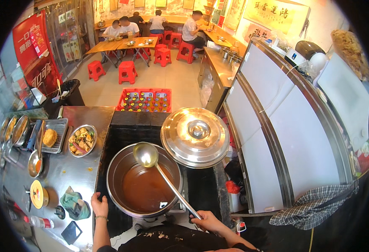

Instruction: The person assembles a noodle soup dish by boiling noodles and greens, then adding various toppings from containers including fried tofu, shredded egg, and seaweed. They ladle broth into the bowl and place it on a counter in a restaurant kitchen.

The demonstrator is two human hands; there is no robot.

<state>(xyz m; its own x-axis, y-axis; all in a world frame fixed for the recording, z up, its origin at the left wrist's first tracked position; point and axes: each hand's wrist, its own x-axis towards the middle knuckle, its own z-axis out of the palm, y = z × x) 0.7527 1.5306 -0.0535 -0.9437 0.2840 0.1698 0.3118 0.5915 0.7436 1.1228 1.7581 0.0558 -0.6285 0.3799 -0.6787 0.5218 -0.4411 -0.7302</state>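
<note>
My right hand (208, 220) is wrapped round the long metal handle of a ladle (146, 155). The ladle's bowl sits over the far rim of a large steel pot (114, 185), and its handle slants across the opening toward me. Reddish-brown liquid (144, 187) lies in the pot. Left of the pot, my left hand (99, 205) is by the edge of the metal worktable (67, 178), thumb and fingers apart, with nothing in it. A shiny round lid (195, 136) lies behind and to the right of the pot.
On the worktable stand a plate of food (83, 140), a wire-racked tray (58, 130), a yellow tub (39, 194), a green cloth (75, 204) and a phone (71, 232). A bottle crate (144, 100) is ahead. A white cabinet (285, 126) flanks the right. People sit beyond among red stools (127, 72).
</note>
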